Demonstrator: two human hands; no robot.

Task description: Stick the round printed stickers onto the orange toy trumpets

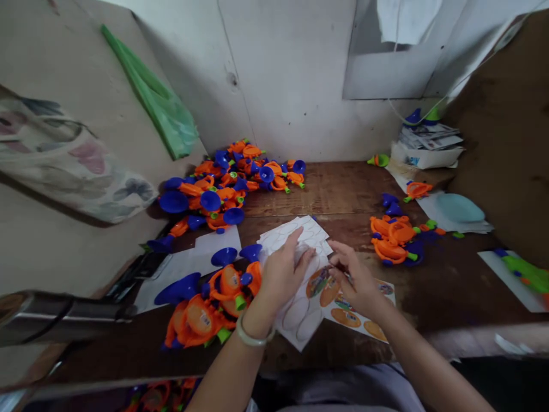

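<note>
My left hand (281,272) rests over a white sheet with empty oval outlines (300,320), thumb and fingers apart. To its right, my right hand (355,280) hovers over a sheet of orange oval stickers (345,316). Its fingers are bent but apart, and I see nothing held between them. Part of the sticker sheet runs under the white sheet and my right hand. More white outlined sheets (315,229) lie just beyond my hands. Beside my left wrist are orange toy horns (199,320) with blue bells; some bear oval stickers.
A heap of orange and blue toy horns (227,183) fills the back left. Another group (392,237) lies on the right, near a pale blue dish (460,207). A metal flask (64,315) lies at the left edge. Stacked papers (431,140) stand back right.
</note>
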